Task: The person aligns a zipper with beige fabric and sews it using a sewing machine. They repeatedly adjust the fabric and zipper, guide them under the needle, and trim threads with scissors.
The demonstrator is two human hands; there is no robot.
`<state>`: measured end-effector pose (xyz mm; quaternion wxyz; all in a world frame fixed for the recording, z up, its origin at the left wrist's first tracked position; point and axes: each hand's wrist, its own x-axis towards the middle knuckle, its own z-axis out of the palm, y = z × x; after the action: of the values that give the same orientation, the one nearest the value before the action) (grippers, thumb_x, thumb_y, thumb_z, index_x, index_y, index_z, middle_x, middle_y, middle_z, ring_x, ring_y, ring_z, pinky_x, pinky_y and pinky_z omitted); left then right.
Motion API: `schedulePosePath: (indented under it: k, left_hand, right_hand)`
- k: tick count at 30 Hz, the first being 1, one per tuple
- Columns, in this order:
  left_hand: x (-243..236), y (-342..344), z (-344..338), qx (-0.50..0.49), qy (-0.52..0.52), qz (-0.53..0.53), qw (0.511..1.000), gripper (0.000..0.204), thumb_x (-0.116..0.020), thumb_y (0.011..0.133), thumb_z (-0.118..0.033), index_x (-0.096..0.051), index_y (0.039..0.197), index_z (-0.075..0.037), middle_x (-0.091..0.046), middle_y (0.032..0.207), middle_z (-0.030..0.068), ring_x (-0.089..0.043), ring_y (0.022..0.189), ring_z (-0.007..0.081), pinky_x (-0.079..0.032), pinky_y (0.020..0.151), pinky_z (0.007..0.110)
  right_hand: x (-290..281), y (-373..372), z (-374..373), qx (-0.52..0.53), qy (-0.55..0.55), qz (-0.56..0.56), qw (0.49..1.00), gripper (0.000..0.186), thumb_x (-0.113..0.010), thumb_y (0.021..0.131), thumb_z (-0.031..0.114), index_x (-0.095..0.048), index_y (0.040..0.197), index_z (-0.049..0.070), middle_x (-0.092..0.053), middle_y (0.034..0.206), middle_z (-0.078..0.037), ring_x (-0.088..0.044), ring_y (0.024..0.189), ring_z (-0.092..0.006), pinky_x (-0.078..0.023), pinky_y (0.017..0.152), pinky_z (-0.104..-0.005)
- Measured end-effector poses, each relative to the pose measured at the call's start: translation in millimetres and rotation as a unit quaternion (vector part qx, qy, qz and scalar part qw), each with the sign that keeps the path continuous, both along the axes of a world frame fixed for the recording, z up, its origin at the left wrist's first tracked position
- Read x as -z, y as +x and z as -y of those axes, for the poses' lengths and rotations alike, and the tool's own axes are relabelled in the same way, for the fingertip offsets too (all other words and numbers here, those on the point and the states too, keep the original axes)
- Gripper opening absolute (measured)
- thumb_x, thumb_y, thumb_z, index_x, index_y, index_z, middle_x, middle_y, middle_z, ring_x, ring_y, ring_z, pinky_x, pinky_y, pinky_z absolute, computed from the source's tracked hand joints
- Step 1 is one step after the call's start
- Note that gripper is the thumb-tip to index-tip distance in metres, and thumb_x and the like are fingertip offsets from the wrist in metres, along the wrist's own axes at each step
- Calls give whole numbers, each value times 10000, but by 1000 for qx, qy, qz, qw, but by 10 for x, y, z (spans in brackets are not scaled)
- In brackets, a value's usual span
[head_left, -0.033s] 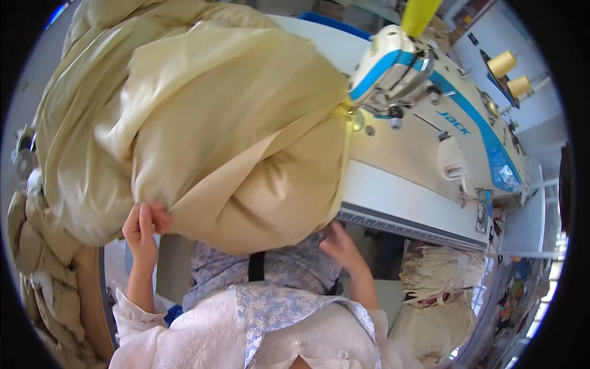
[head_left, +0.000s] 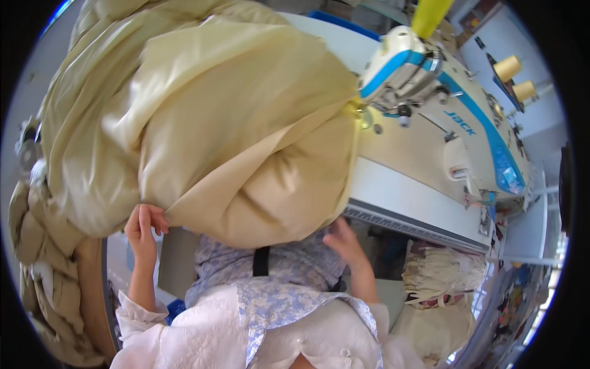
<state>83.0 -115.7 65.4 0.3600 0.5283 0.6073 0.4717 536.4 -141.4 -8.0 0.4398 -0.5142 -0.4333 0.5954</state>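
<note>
A large, puffy piece of beige satin-like fabric is bunched over the sewing table and hangs toward my lap. Its right edge runs up to the needle area of a white and blue sewing machine. At the fabric's lower left edge, my left hand is closed, with the cloth pinched at its fingertips. Beside the lower right edge of the fabric, close to the table's front edge, is my right hand. Its thumb and fingers are apart, slightly blurred, with nothing visible between them.
Two cream thread cones stand at the far right. A ruler strip follows the table's front edge. Below it on the right lies a bundle of pale cloth. Puffy tan fabric is heaped at the left. Yellow material sits above the machine head.
The whole view has shifted slightly, so table and machine sit a little farther right. Both hands stay by the same fabric edges, and the left keeps its pinch.
</note>
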Motion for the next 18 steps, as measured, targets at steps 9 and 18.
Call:
schedulePosePath:
  k: [9, 18]
  left_hand:
    - [909, -1189, 601, -279, -108, 152, 942, 787, -513, 987, -662, -467, 1436, -16, -557, 1411, 131, -633, 1136, 247, -621, 721, 339]
    - [-503, -1606, -548, -333, 127, 94, 930, 558, -633, 997, -427, -518, 1402, -61, -614, 1296, 85, -586, 1142, 249, -508, 972, 446]
  right_hand:
    - [-128, -648, -114, -185, -109, -212, 953, 312, -746, 945, 193, -652, 1171, 0, -725, 993, -101, -693, 858, -162, -573, 743, -296]
    - [-1115, -856, 102, 74, 80, -105, 989, 237, -694, 992, 221, -652, 1098, 13, -689, 848, -65, -627, 634, -114, -501, 540, -271]
